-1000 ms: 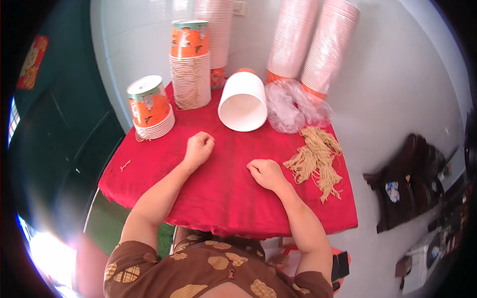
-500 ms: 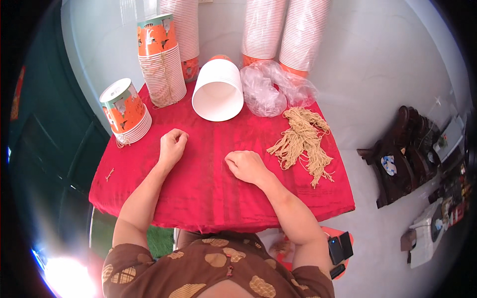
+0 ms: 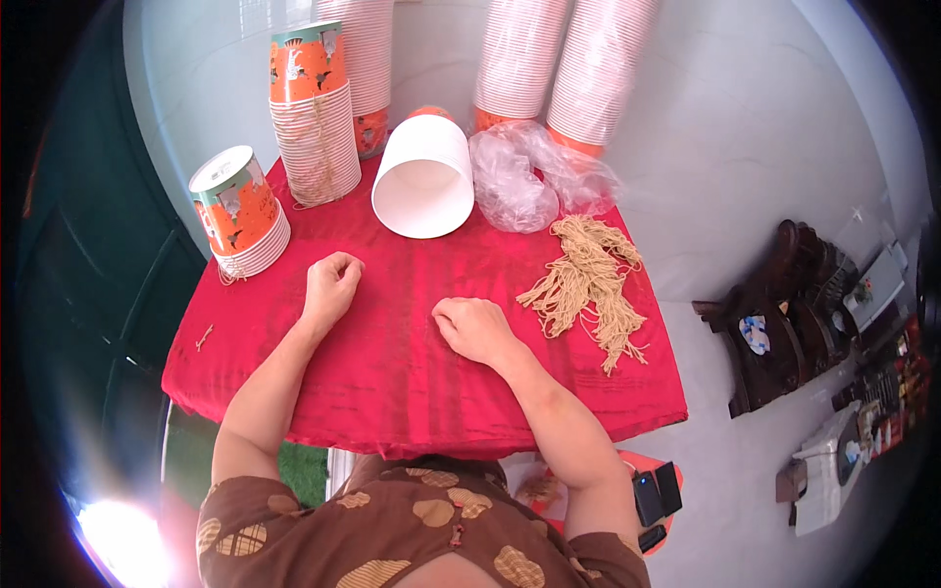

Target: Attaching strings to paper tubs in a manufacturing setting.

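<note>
On a red cloth-covered table [image 3: 392, 363], my left hand [image 3: 332, 286] rests loosely closed, with nothing showing in its fingers. My right hand [image 3: 475, 327] lies curled into a loose fist, apart from the left, also with nothing visible in it. Beyond them, a stack of white-lined paper buckets [image 3: 421, 191] lies on its side, mouth toward me. A bundle of tan strings [image 3: 588, 284] is spread to the right of my right hand. Left of my left hand, a short upside-down stack of orange paper buckets [image 3: 243, 216] stands with string at its base.
A taller string-tied bucket stack [image 3: 316, 137] stands at the back left. Plastic-wrapped bucket stacks [image 3: 598, 78] rise along the wall. Crumpled clear plastic [image 3: 515, 186] lies before them. A string scrap [image 3: 204, 337] lies at left. Dark wooden furniture [image 3: 784, 314] stands at right.
The whole view has shifted slightly, so the table and stacks appear a little further left. Both hands stay in nearly the same place on the cloth.
</note>
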